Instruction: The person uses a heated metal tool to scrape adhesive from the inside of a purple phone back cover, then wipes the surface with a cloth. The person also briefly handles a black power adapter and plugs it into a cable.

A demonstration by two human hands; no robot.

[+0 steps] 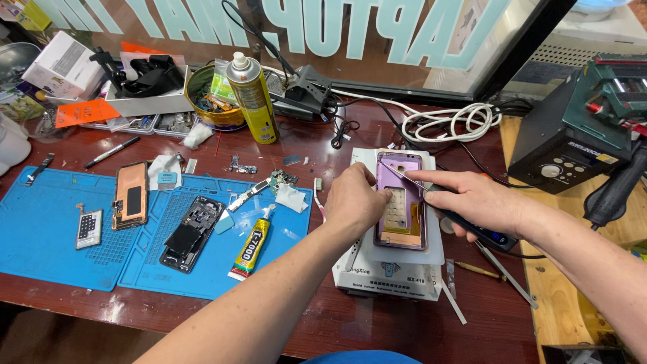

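On top of a white heating plate (431, 251) at the middle of the dark red workbench (377, 323) lay a purple phone frame (400, 202), face up, with its long side running away from the person. The left hand (355, 200) rested on the frame's left edge, its fingers curled together and pressing the frame down against the plate. The right hand (472, 200) came in from the right, with the forefinger stretched out along a thin metal pick (399, 172) and the other fingers closed around a dark handle; the pick's tip touched the upper left part of the frame.

Left of the plate lay two blue rubber mats (40, 236). On them were an orange-backed phone screen (131, 195), a stripped black phone body (191, 232), a small keypad-like part (88, 228) and a tube of glue (251, 245) with a yellow and black label. Small loose parts and white wipes were scattered near the tube. Behind the mats stood a yellow spray can (254, 98) just beside a round tin (209, 101) full of bits. A coil of white cable (450, 121) lay behind the plate, and a dark soldering station (573, 135) sat on the wooden surface to the right.
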